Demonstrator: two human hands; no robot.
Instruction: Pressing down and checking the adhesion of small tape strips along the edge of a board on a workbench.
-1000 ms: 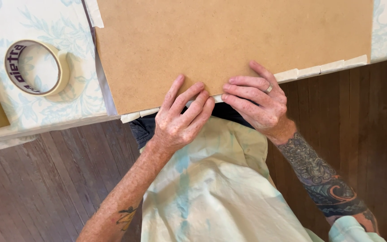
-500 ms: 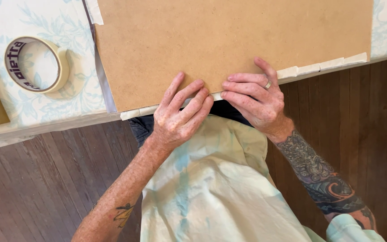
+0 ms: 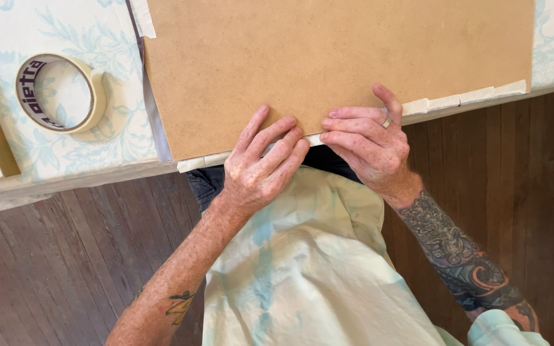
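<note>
- Brown fibreboard panel [image 3: 328, 64]: lies flat on a table covered with a pale blue floral cloth [image 3: 8, 38]; its near edge runs along the table's front edge, just above the person's lap.
- Strip of pale masking tape [image 3: 463, 99]: runs along the panel's near edge, visible in short overlapping pieces to the right of the hands and again as a band [image 3: 203, 161] to the left of them.
- Left hand [image 3: 261, 170]: palm down, fingers extended and held close together, fingertips lying on the panel's near edge over the tape; it grips nothing, only presses flat.
- Right hand [image 3: 367, 144]: palm down, fingers pointing left and lying side by side along the same edge, a ring on one finger; thumb raised onto the board; pressing, not clasped round anything. The fingertips of the two hands nearly meet.
- Roll of masking tape [image 3: 59, 93]: lies flat on the cloth, well to the left of the panel, untouched.
- White sheet [image 3: 149, 96]: shows as a narrow margin under the panel's left side.
- Dark wooden floor [image 3: 65, 256]: below the table edge.
</note>
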